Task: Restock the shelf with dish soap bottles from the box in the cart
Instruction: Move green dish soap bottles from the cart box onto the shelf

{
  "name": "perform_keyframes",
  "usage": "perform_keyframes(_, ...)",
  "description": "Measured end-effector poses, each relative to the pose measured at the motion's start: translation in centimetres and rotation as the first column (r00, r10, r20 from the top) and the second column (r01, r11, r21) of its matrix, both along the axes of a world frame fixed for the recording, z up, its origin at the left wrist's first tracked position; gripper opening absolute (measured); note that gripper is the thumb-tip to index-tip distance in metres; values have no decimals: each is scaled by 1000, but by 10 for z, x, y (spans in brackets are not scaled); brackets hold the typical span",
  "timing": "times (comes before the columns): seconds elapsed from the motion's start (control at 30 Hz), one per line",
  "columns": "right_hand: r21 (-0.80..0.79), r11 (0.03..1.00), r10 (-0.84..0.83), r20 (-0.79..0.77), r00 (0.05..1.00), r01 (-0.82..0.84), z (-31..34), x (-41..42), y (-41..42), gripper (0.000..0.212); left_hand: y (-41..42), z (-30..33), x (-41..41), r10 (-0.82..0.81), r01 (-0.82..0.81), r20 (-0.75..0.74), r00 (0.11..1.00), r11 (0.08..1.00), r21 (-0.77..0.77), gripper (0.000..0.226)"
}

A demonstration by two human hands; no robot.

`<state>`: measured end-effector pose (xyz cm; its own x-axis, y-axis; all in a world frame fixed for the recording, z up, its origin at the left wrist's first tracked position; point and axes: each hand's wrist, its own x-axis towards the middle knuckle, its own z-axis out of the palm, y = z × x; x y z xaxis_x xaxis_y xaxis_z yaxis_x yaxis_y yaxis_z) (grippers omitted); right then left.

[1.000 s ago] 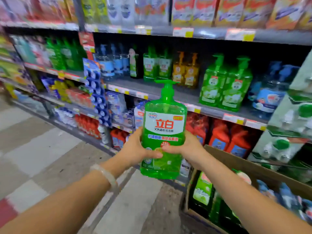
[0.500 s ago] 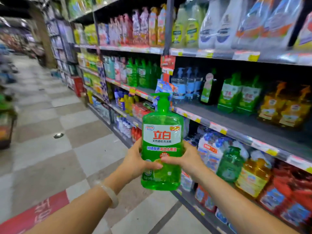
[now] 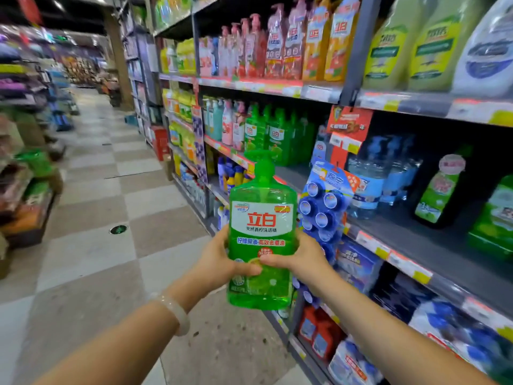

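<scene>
A green dish soap bottle (image 3: 262, 232) with a pump top and a white label stands upright in front of me, held between both hands. My left hand (image 3: 219, 259) grips its left side with the thumb across the front. My right hand (image 3: 302, 258) grips its right side, thumb also on the front. Matching green bottles (image 3: 266, 134) stand in a row on the middle shelf (image 3: 388, 251) further along the aisle. The cart and its box are out of view.
The shelving runs along my right, with blue hanging packs (image 3: 322, 207) just behind the bottle and clear blue bottles (image 3: 372, 179) on the shelf. A checkered tile aisle (image 3: 97, 218) opens to the left, with low displays (image 3: 25, 190) at its far left edge.
My view has swung left along the aisle; the cart box has left the frame. Both hands keep the same grip on the bottle, now nearer the green bottles on the middle shelf.
</scene>
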<state>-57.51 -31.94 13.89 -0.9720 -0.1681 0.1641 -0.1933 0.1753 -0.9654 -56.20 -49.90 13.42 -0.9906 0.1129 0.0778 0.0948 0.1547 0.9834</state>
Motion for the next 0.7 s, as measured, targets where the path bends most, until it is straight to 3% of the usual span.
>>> perform_keyframes(0.2,18,997,-70,-42,997,71,-8,-124,-52,52,-52,-11,-135,-23,23,-9,1000,999,-44,71)
perform_keyframes(0.43,-25,975,-221,-37,975,220,-5,-259,-95,52,-96,3,-293,-166,163,-32,986,982,-95,75)
perform_keyframes(0.7,-32,907,-421,-96,902,420,4,-392,-87,55,-77,12,-460,-338,327,-89,937,937,-125,75)
